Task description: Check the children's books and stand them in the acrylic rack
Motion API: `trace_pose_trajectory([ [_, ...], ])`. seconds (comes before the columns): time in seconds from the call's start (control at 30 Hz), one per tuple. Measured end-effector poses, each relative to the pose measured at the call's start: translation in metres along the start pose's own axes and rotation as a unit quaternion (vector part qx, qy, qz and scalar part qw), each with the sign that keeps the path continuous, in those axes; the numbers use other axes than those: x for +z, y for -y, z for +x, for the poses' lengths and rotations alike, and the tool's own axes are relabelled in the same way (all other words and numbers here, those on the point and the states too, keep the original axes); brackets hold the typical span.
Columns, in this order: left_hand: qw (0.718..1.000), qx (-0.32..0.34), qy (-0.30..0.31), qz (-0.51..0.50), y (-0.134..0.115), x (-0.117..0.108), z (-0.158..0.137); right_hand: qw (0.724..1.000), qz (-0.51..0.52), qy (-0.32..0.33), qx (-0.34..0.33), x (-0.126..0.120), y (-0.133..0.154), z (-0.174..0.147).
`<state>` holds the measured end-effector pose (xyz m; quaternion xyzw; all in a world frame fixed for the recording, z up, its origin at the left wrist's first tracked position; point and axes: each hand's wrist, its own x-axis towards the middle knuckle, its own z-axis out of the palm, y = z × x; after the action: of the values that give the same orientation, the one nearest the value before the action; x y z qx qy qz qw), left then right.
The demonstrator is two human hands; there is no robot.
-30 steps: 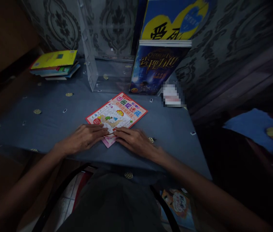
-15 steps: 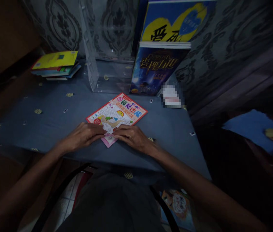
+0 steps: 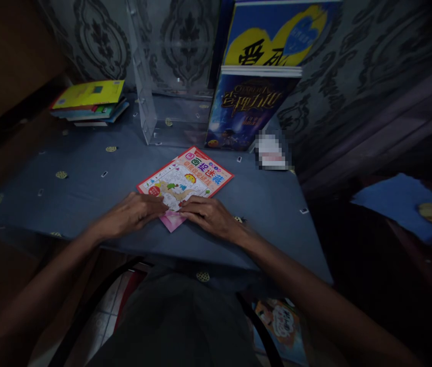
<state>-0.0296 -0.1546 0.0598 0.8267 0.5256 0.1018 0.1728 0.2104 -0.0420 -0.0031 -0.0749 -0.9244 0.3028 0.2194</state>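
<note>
A red-bordered picture book (image 3: 191, 179) with a cartoon cover lies turned corner-first on the cloth-covered table. My left hand (image 3: 135, 211) is closed at the left side of its near corner, fingers pinched on the cover's edge. From the right, my right hand (image 3: 208, 214) pinches the same edge, the two sets of fingertips almost meeting. Below them a pink page corner (image 3: 172, 220) shows where the cover is lifted or folded back; the fingers hide how far.
Behind the book stands a clear acrylic rack (image 3: 147, 102) holding upright books (image 3: 252, 109). A book stack (image 3: 88, 99) lies at the back left of the table (image 3: 74, 199). A blurred-out white item (image 3: 272, 153) sits right of the rack. Another book (image 3: 280, 326) rests below the table.
Both hands stay at the near corner with only slight finger movement. A little more of the plain pink page shows beneath the fingertips.
</note>
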Motion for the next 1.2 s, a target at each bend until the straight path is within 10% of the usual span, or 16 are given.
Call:
trace_pose_trajectory([
  [0.73,0.999,-0.038,-0.018,-0.012,0.003,0.004,-0.001,0.981,-0.183,0.056,-0.036,0.012,0.051,-0.011],
  [0.93,0.983,-0.117,-0.136,0.031,0.022,0.01,0.026,0.98,-0.188,0.041,-0.038,0.011,0.052,-0.01],
  [1.2,0.957,-0.204,-0.124,0.165,0.026,0.013,0.064,0.985,-0.172,0.009,-0.033,0.001,0.04,-0.002],
])
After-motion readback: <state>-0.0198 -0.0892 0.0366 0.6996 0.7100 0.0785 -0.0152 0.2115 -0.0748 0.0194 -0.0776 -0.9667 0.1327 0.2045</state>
